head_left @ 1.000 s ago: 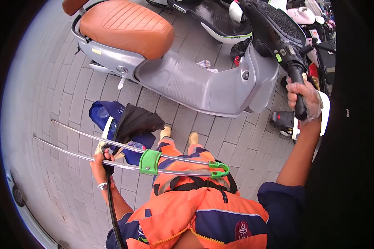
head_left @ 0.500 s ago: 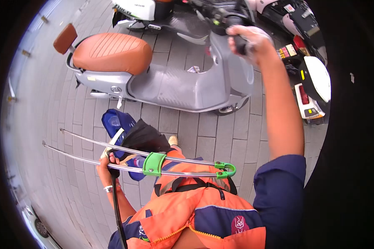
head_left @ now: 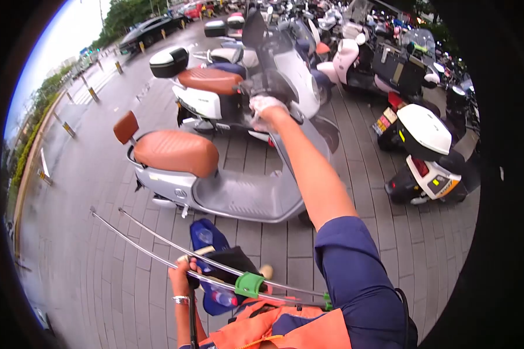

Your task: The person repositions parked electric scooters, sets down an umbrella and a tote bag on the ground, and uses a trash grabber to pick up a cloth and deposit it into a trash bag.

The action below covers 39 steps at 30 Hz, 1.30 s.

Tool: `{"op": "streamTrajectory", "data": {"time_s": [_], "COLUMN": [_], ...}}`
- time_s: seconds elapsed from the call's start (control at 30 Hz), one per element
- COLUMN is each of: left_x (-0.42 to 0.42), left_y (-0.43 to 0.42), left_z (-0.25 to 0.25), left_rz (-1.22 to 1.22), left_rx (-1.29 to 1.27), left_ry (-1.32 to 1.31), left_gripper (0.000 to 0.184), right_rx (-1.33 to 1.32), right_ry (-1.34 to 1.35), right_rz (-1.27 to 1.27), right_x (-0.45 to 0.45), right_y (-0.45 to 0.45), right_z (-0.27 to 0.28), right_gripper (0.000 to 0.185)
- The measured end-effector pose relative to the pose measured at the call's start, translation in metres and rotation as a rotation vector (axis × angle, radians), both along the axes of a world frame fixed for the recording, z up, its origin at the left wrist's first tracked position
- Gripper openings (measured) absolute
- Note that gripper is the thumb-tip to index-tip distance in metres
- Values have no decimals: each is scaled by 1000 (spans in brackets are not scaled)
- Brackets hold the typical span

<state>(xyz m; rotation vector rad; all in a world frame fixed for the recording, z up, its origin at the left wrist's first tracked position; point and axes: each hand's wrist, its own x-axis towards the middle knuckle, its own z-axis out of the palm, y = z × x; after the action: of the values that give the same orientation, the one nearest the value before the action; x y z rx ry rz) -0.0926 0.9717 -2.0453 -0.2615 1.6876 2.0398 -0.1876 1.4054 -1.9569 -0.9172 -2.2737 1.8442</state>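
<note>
My right hand (head_left: 266, 110), with thin whitish material over it, reaches out and is closed around the handlebar area of a grey scooter (head_left: 244, 195) with a brown seat (head_left: 174, 152); the grip itself is mostly hidden. My left hand (head_left: 184, 272) is closed at the lower left around long metal tongs (head_left: 249, 285) with a green band, whose tips point to the upper left. Beside it hangs a blue bag (head_left: 206, 232) with clear plastic bottles (head_left: 222, 296) in it. A black, sheet-like thing (head_left: 230, 260) partly covers the bag.
A white scooter with a brown seat (head_left: 206, 80) stands just behind the grey one. To the right are scooters with a white top box (head_left: 418, 129) and a white tail (head_left: 434, 177). Many more are parked beyond. Yellow-black bollards (head_left: 68, 129) line the left, with a dark car (head_left: 151, 32) behind.
My view has tilted up, showing the road and more scooters. My right hand stays at the grey scooter's handlebar, now further left in view. My left hand still holds the tongs.
</note>
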Motion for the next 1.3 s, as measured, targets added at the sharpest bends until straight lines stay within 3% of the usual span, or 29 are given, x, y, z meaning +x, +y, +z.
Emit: {"op": "streamTrajectory", "data": {"time_s": [0.1, 0.2, 0.27, 0.37, 0.43, 0.53, 0.63, 0.73, 1.0, 1.07, 1.1, 1.13, 1.17, 1.27, 1.3], "left_x": [4, 2, -4, -15, -19, -26, -33, -28, -4, 4, 7, 11, 11, 13, 16], "left_y": [7, 20, 31, 43, 54, 67, 75, 82, 94, 97, 101, 103, 108, 125, 133], "left_z": [-17, -25, -23, -16, -15, -12, -6, 1, 28, 43, 44, 46, 41, 37, 43], "left_rz": [-41, -83, -67, -127, -165, -275, -303, -358, -490, -473, -494, -515, -548, -586, -694], "left_rx": [-4, 24, 66, 51, 61, 21, 34, 41, 77, 101, 134, 166, 259, 403, 457], "left_ry": [-22, -18, -24, -16, 2, 77, 70, 105, 193, 204, 172, 139, 142, 150, 164], "left_gripper": [15, 16, 16, 17, 18, 18, 16, 16, 15, 17, 20, 23, 29, 55, 58], "right_rx": [1100, 824, 816, 961, 635, 580, 285, 226, 158, 254, 248, 244, 497, 488, 452], "right_ry": [35, -147, -110, 131, 220, 15, 30, 176, 12, 28, 142, 255, 338, 307, 436], "right_rz": [272, 15, 23, 428, 710, 959, 851, 761, 710, 569, 450, 331, 353, 208, 136], "right_x": [-41, 31, 70, 134, 178, 207, 216, 230, 244, 248, 249, 256, 271, 295, 303], "right_y": [49, -20, -53, -92, -138, -186, -198, -208, -224, -237, -235, -233, -229, -221, -214], "right_z": [-80, -13, -14, -66, -34, -34, -66, -71, -25, -54, -81, -73, -62, -28, -35], "right_gripper": [35, 47, 52, 46, 46, 59, 71, 73, 69, 61, 55, 50, 41, 43, 48]}}
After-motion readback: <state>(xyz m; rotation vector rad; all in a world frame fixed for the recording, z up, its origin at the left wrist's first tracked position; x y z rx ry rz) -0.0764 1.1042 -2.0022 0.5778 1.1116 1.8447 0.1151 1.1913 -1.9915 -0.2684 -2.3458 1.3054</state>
